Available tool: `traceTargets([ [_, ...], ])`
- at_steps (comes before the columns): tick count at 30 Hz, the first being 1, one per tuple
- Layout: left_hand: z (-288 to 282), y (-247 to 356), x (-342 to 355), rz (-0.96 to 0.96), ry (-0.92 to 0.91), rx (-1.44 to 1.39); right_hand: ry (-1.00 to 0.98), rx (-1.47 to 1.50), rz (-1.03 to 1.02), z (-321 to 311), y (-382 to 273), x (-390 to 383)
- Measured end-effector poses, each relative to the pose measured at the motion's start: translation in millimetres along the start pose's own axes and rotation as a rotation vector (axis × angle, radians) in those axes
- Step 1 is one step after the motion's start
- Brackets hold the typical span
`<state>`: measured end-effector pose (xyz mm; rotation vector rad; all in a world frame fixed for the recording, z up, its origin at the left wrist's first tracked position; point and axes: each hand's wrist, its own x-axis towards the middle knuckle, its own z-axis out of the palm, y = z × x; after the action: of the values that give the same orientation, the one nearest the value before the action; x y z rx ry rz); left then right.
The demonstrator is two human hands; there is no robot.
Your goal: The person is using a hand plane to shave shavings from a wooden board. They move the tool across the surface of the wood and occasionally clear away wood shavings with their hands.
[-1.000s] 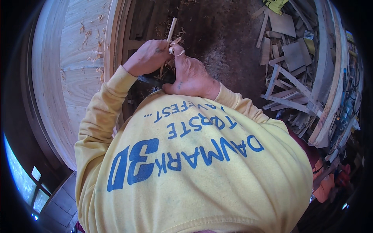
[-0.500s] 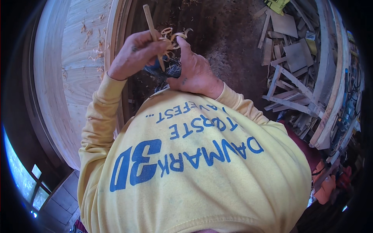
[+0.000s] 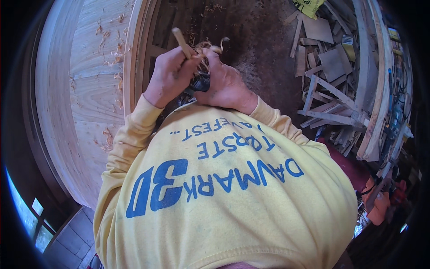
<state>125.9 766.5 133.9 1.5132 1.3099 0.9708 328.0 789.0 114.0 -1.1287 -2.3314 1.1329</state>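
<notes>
My left hand (image 3: 172, 76) is closed round a thin wooden stick (image 3: 180, 39), its upper end slanting up and away. Curled wood shavings (image 3: 205, 47) bunch between both hands, at the fingertips. Facing it, my right hand (image 3: 228, 85) curves round a dark object (image 3: 200, 83), mostly hidden between the hands, whose kind I cannot make out. One of its digits reaches up against a loose curl of shaving. Both hands are close together in front of the yellow sweatshirt (image 3: 233, 206).
A long pale wooden panel (image 3: 94, 89) with scattered shavings runs along the left. Dark floor (image 3: 268, 54) lies ahead. On the right, wood offcuts (image 3: 329, 65) and a small wooden frame (image 3: 333, 96) are piled beside long boards (image 3: 380, 89). An orange cloth-like thing (image 3: 375, 201) is at lower right.
My left hand has moved right and nearer to my right hand, bringing the stick along. The stick shows less of its length. My right hand has barely moved.
</notes>
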Motion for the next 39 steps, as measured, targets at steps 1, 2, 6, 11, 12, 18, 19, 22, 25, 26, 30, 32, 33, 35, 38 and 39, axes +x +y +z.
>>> traceTargets([
  [1, 4.1, -8.9, -4.5, -0.03, 0.141, -0.077, 0.02, -0.002, 0.051, 3.3, -2.6, -1.6],
  [2, -2.2, -17.2, -9.6, -0.107, 0.091, -0.103, 0.039, -0.005, 0.102, 6.9, -5.7, -3.8],
  [6, -7.8, -28.7, -27.2, 0.116, 0.393, -0.587, 0.089, 0.003, 0.089, 22.8, -23.0, -14.8],
  [11, -55.3, -16.3, -67.0, -0.024, 0.211, -0.428, 0.046, -0.057, 0.197, 46.2, -48.5, -25.3],
  [12, -56.8, -17.6, -73.0, -0.044, 0.074, -0.329, 0.033, -0.063, 0.19, 49.2, -55.0, -26.3],
  [18, -63.0, -21.4, -104.6, 0.029, -0.108, 0.036, 0.066, -0.004, 0.033, 84.1, -75.4, -32.8],
  [19, -63.6, -19.5, -110.7, 0.035, -0.108, 0.038, 0.037, -0.005, 0.044, 88.0, -79.0, -33.3],
  [22, -64.7, -22.6, -128.7, 0.145, -0.122, 0.076, 0.021, -0.012, 0.125, 96.4, -90.3, -38.9],
  [25, -68.3, -37.0, -143.3, 0.272, -0.079, 0.113, 0.036, -0.017, 0.194, 99.0, -102.1, -39.5],
  [26, -63.2, -45.1, -148.6, 0.276, -0.076, 0.114, 0.032, -0.016, 0.185, 99.8, -105.9, -38.8],
  [30, -59.7, -66.1, -128.8, 0.048, 0.255, -0.577, 0.036, -0.044, 0.177, 112.7, -104.5, -42.5],
  [32, -75.7, -65.6, -109.8, 0.166, 0.413, -0.699, 0.062, 0.038, 0.178, 120.0, -103.4, -44.2],
  [33, -86.4, -64.7, -110.5, 0.174, 0.415, -0.706, 0.064, 0.028, 0.175, 120.8, -97.1, -43.3],
  [35, -104.0, -53.7, -114.3, 0.141, 0.549, -0.77, 0.068, 0.392, 0.378, 118.7, -77.0, -41.7],
  [38, -112.9, -66.2, -132.8, 0.205, 0.515, -0.797, 0.085, 1.019, 0.403, 116.5, -71.7, -50.7],
  [39, -111.6, -72.8, -140.7, 0.169, 0.421, -0.68, 0.063, 1.369, 0.406, 113.1, -78.3, -54.4],
])
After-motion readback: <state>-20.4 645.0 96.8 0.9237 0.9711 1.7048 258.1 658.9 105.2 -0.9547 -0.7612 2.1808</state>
